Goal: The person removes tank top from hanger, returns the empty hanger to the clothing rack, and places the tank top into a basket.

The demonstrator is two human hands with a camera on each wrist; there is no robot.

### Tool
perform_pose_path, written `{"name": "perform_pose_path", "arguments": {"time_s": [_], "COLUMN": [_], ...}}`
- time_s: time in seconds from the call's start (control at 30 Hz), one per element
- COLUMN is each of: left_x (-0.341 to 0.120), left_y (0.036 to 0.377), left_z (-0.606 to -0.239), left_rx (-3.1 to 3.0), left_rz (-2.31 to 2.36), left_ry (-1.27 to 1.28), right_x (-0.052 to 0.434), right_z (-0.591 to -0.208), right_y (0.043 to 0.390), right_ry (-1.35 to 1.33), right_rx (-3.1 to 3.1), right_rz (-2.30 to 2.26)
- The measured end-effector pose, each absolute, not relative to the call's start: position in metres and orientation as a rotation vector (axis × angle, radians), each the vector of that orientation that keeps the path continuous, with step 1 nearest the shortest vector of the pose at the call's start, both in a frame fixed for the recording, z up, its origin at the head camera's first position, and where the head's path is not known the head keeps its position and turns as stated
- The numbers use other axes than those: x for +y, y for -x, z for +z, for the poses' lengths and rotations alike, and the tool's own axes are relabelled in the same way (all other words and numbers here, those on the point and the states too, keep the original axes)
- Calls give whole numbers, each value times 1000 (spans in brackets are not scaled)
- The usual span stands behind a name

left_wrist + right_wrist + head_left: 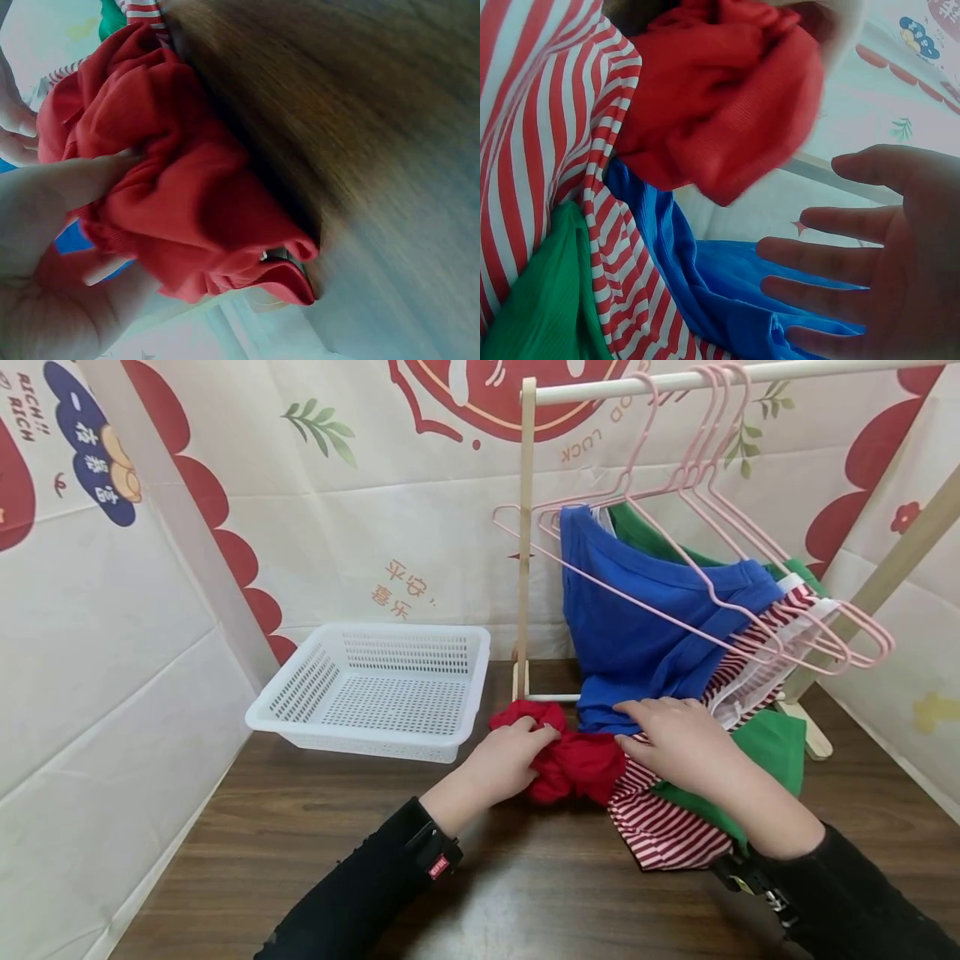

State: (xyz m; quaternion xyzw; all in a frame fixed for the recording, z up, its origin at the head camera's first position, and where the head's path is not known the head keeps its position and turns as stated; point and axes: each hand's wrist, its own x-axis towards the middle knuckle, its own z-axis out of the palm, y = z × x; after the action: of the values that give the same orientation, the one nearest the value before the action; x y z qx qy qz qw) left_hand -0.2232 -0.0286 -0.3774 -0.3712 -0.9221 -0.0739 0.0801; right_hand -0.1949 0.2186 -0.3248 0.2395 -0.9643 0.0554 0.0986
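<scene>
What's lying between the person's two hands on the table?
A bunched red cloth fills the gap between the left hand, which grips it, and the right hand, seen best in the head view.

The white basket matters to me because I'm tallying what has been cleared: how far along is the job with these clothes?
Early on. The white basket is empty. The red garment is off the rack, bunched on the table; the left hand grips it, while the right hand rests flat by the blue shirt. Blue, striped shirt and green shirt remain on pink hangers.
</scene>
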Motion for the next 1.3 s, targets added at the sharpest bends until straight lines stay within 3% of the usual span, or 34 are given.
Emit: {"name": "perform_pose_path", "arguments": {"time_s": [0.6, 0.87, 1.3], "left_x": [-60, -86, -129], "left_y": [210, 207, 214], "left_z": [-319, -290, -291], "left_rx": [-2391, -2277, -2144], "left_rz": [-989, -1352, -1587], "left_ry": [949, 717, 432], "right_x": [236, 228, 205], "right_z": [-301, -303, -305], "right_y": [195, 195, 195], "right_ry": [-549, -571, -640], "right_rx": [-2778, -2786, -2823], "right_rz": [347, 340, 362]}}
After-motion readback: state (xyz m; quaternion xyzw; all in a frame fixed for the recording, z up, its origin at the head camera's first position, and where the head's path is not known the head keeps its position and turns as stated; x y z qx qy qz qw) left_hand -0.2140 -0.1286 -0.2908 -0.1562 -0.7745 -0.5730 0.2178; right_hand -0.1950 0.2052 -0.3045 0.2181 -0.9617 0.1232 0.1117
